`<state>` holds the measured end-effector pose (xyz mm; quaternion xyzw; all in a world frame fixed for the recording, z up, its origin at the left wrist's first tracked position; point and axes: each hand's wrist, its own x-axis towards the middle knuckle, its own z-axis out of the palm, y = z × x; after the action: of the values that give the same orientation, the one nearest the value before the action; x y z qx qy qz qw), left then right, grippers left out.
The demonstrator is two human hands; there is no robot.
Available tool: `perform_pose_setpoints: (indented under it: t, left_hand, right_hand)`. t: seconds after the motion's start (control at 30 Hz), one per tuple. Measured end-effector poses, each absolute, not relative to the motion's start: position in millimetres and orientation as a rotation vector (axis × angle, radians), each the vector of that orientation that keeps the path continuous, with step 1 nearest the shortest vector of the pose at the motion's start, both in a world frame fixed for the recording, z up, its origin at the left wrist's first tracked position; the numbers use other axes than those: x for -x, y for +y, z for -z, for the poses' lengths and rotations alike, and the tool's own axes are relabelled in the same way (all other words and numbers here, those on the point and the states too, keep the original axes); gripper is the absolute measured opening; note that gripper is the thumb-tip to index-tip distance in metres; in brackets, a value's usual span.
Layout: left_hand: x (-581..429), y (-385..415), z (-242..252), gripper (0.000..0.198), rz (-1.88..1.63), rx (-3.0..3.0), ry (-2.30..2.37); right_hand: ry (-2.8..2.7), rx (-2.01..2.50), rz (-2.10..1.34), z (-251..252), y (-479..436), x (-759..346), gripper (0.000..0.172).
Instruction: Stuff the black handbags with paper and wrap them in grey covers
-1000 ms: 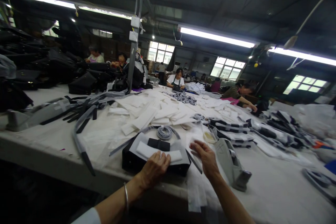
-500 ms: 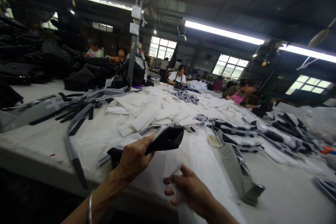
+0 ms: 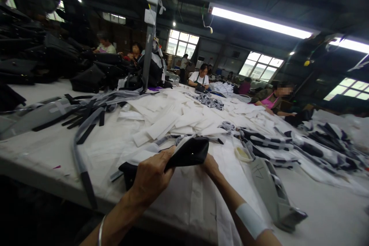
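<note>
The left hand (image 3: pixel 152 175) grips a black bag piece (image 3: pixel 190 153) above a white sheet (image 3: pixel 190 203). The right hand (image 3: pixel 211 166) is behind it, fingers hidden, so I cannot tell its grip.

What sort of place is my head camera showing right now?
Probably a bag-making workshop: white cut pieces heaped on a long work table, black bags stacked beyond it, and co-workers seated along the table under strip lights.

Since a moment ago, the left hand (image 3: pixel 152 177) has tipped the black bag (image 3: pixel 190 153) up off the desk (image 3: pixel 325 215), and the right hand (image 3: pixel 211 166) has moved forward to the bag's far corner.
</note>
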<state>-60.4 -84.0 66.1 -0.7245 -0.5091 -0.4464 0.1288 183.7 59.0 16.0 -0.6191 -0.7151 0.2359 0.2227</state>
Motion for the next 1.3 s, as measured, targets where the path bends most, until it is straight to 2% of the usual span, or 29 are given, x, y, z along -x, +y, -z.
perform_pose_setpoints:
  t: [0.17,0.27,0.5,0.63,0.8,1.0,1.13,1.3]
  left_hand:
    - [58,-79,-67,0.043,1.280,2.090,-1.506]
    - [55,-78,-66,0.042,1.274,2.075,-1.501]
    - [54,-78,-69,0.041,1.226,2.059,-1.512]
    - [50,-83,-65,0.041,1.190,2.088,-1.463]
    - [36,-95,-41,0.049,1.028,2.169,-1.279]
    - [7,-101,-2,0.046,0.821,2.185,-1.153]
    - [-4,-97,3,0.039,0.744,2.174,-1.159]
    - [-11,-99,12,0.036,0.738,2.121,-1.156]
  right_hand:
    - [-1.857,1.772,-0.583,-16,61,-211,0.033]
    - [-1.886,1.675,-0.545,-17,47,-219,0.026]
    - [-2.137,1.336,-0.894,-4,28,-199,0.007]
    - [-1.988,1.272,-0.986,-5,43,-195,0.021]
    - [-1.640,1.284,-1.083,-7,61,-212,0.025]
    - [-1.412,1.404,-0.923,-15,66,-258,0.035]
    - [-1.633,1.392,-0.809,-38,68,-260,0.044]
    - [-2.299,1.288,-0.698,-55,78,-217,0.019]
